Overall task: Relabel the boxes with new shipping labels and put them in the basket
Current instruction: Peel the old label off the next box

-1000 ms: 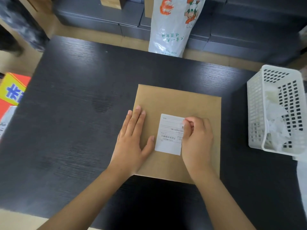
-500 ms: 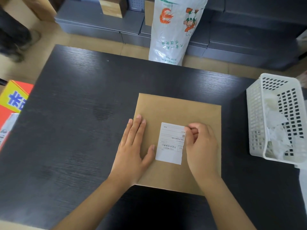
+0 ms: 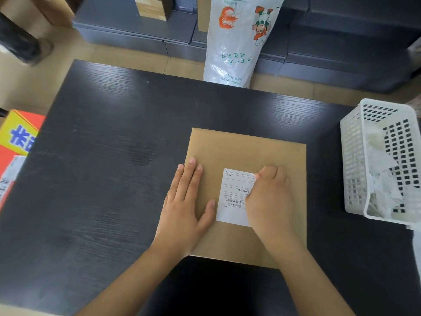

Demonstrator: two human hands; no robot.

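A flat brown cardboard box (image 3: 246,147) lies on the black table (image 3: 109,179), right of centre. A white printed shipping label (image 3: 233,195) is stuck on its top. My left hand (image 3: 184,206) lies flat on the box's left part, fingers spread, thumb beside the label's lower left corner. My right hand (image 3: 271,197) covers the label's right edge, its fingers curled with the tips pinching at the upper right corner. At the table's right edge stands a white plastic basket (image 3: 353,165) holding crumpled white paper pieces.
A white printed plastic bag (image 3: 237,42) stands behind the table's far edge, in front of grey low cabinets (image 3: 136,30). A yellow and orange carton (image 3: 18,135) sits off the table's left edge. A person's dark shoe shows at the far left.
My right hand has slid a little left over the label's right edge, with its fingers curled tighter at the corner. My left hand stays flat on the box.
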